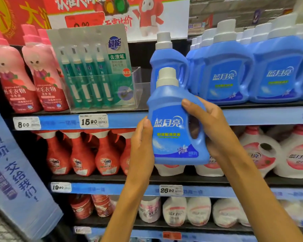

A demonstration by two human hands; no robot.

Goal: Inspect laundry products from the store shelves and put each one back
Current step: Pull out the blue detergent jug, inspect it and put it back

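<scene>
A small blue detergent bottle (171,130) with a white cap is held upright in front of the shelves, label facing me. My left hand (142,145) grips its left side and lower edge. My right hand (212,126) grips the handle side, thumb on the front near the shoulder. Directly behind it on the top shelf (122,120) stands a matching small blue bottle (164,58).
Larger blue bottles (227,70) fill the top shelf to the right. Stain-remover pens in a clear box (98,74) and pink bottles (42,75) stand to the left. Red bottles (82,154) and white jugs (262,152) line the lower shelves. A blue pillar sign (12,163) is at left.
</scene>
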